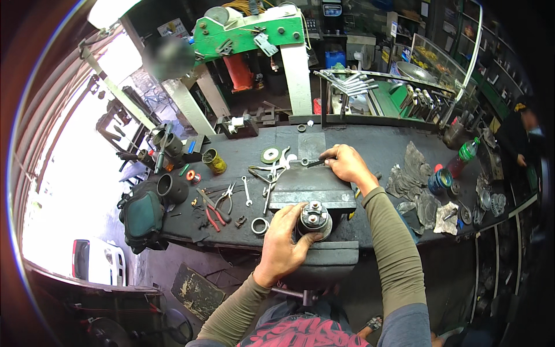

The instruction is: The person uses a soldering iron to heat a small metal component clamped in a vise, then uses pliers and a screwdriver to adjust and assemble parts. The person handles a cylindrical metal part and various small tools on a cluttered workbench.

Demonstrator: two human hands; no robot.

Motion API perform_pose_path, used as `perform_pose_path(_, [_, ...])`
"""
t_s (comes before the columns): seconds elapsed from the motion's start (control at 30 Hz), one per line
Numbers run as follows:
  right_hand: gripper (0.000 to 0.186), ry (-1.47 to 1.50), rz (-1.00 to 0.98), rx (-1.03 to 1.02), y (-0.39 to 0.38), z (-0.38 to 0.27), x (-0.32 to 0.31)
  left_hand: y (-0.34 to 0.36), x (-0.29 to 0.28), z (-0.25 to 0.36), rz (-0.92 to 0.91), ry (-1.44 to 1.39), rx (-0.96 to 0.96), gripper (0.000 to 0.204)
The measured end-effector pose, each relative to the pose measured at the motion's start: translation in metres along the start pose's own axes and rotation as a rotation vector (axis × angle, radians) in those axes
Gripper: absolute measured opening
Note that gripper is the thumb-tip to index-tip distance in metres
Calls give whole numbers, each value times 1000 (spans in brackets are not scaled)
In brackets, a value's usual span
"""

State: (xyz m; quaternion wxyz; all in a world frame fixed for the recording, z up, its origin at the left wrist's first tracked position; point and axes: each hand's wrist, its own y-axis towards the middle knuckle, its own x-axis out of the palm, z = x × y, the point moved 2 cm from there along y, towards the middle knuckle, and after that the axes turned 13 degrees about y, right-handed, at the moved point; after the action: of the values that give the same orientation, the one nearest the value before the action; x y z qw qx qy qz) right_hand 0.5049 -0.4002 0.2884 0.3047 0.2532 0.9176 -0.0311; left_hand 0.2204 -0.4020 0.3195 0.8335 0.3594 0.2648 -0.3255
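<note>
A bench vise (314,196) stands at the bench's front edge. Between its jaws sits what looks like a starter solenoid (315,217), a short metal cylinder with terminal nuts on top. My left hand (281,243) wraps round its left side, thumb at the front and fingers behind. Whether the jaws clamp it cannot be made out. Over the back of the vise, my right hand (347,164) grips a wrench (312,162), its ring end pointing left. A metal ring (259,226) lies on the bench left of my left hand.
Left on the black bench (370,139) are a combination wrench (247,191), pliers (215,215), a yellow can (214,161) and a teal bag (143,214). Rags (417,163) and a bottle (464,156) lie right. Behind stands a green press (248,36). Another person (523,136) is far right.
</note>
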Motion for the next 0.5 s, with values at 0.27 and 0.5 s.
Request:
perform_pose_path(0.27, [26, 4, 23, -23, 8, -19, 6, 0, -4, 1, 5, -17, -8, 65])
perform_pose_path(0.5, [28, -49, -57, -37, 11, -52, 16, 1, -7, 3, 21, -33, 1, 63])
